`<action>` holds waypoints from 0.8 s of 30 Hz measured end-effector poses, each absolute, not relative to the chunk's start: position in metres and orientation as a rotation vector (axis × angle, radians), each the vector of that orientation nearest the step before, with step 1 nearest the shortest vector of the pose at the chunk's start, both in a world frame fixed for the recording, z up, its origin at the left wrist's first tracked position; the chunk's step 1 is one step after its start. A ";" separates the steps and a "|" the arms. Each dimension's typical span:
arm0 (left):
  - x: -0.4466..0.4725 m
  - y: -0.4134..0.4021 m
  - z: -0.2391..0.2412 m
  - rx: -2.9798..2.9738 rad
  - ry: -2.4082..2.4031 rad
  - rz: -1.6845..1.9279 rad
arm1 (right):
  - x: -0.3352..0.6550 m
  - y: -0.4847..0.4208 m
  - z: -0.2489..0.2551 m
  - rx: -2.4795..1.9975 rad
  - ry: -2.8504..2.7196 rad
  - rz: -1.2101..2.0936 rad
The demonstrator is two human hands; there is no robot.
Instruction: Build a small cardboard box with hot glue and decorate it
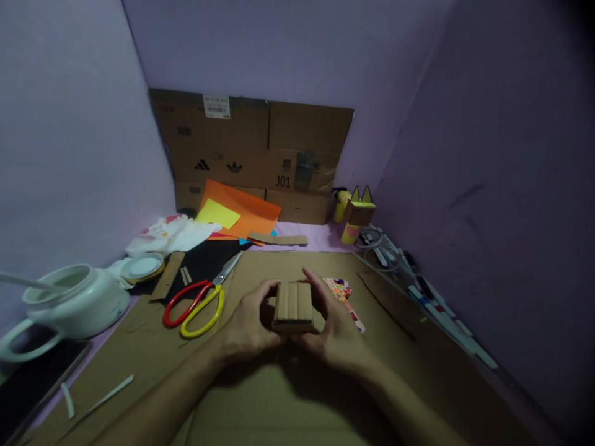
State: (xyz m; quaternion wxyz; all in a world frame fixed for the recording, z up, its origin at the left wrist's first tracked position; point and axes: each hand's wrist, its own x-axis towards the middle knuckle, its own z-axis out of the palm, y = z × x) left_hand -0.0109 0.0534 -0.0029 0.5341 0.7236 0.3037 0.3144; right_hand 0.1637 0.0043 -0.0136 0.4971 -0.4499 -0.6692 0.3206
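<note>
A small folded cardboard piece (292, 306) with scored ridges sits between both hands, just above a large cardboard sheet (260, 396) on the floor. My left hand (246, 325) grips its left side, thumb and fingers curled round it. My right hand (332, 325) holds its right side, with one finger reaching over the top edge. Scissors (199, 300) with red and yellow handles lie just left of my left hand. A small patterned paper scrap (341, 291) lies right of my right hand.
A flattened cardboard box (251, 152) leans on the back wall, with orange paper (244, 210) and yellow paper (217, 214) before it. A white pot (77, 300) and tape roll (142, 267) stand left. A cardboard animal figure (357, 214) and cables and pens (418, 285) lie right.
</note>
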 end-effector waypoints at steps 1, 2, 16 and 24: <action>-0.011 0.053 -0.003 1.773 0.749 0.763 | 0.164 0.004 -0.015 -1.093 -1.657 0.720; -0.011 0.053 -0.003 1.811 0.757 0.782 | 0.164 0.004 -0.015 -1.098 -1.686 0.673; -0.010 0.049 0.001 1.749 0.728 0.796 | 0.172 0.007 -0.014 -1.018 -1.684 0.776; -0.008 0.048 -0.004 2.009 1.085 0.986 | 0.168 -0.005 -0.010 -1.093 -1.756 0.051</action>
